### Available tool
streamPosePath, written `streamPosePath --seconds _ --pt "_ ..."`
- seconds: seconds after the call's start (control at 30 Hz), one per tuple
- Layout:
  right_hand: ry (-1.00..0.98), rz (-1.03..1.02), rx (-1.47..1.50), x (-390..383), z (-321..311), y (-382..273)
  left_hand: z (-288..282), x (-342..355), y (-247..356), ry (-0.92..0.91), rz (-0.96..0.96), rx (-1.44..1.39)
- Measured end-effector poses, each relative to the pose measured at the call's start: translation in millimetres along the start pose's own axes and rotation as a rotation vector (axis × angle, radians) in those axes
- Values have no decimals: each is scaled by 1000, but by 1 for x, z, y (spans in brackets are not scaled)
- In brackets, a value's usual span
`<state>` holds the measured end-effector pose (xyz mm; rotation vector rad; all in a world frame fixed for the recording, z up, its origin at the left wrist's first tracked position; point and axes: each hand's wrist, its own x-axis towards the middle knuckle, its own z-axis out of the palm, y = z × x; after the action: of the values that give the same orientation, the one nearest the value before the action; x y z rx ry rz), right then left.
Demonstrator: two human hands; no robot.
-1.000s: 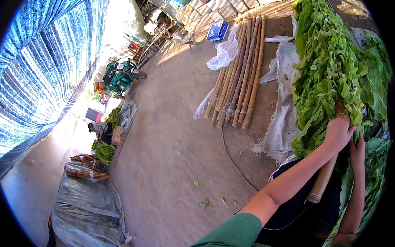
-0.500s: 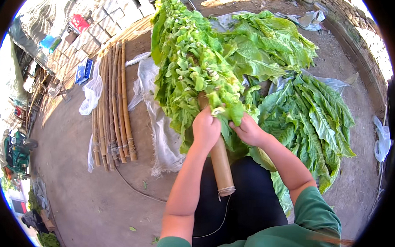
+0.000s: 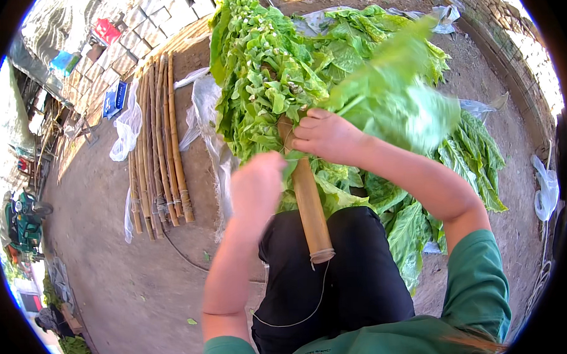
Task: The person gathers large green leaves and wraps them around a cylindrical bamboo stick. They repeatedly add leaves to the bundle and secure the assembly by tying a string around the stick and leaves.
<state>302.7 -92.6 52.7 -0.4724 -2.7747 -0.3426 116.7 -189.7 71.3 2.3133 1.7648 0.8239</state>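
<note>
A bamboo pole [image 3: 312, 207] slants away from my lap, its far part thickly covered with large green leaves [image 3: 255, 84] whose stem ends line the top. My right hand [image 3: 329, 137] is closed on the stem end of a large green leaf [image 3: 412, 101], beside the pole; the leaf's blade is blurred by motion. Left of the pole, my left hand [image 3: 257, 184] is curled and motion-blurred; what it grips cannot be made out. A thin string [image 3: 295, 325] is wound at the pole's near end and hangs in a loop over my black trousers.
More loose leaves [image 3: 476, 164] are heaped at the right. Several bare bamboo poles [image 3: 163, 137] lie side by side at the left, near a white plastic bag [image 3: 127, 129] and a blue box [image 3: 114, 99]. A pale woven sheet [image 3: 206, 111] lies between them and the leafy pole.
Both hands were together at the leaf stems over the pole. The left has moved left and down; the right has moved up and leftward to the pole, and the leaf has swung to the right.
</note>
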Motion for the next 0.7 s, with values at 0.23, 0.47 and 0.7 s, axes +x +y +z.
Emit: streamPosePath --seconds 0.23,0.47,0.7 --pt "-425 502 925 -11 2 19 41 28 -85 -364 -703 -1211" --pt "73 671 320 -57 37 -15 73 13 -68 -124 -754 -1175" --pt "-301 1196 1105 -149 135 -89 101 2 -49 279 -375 -423"
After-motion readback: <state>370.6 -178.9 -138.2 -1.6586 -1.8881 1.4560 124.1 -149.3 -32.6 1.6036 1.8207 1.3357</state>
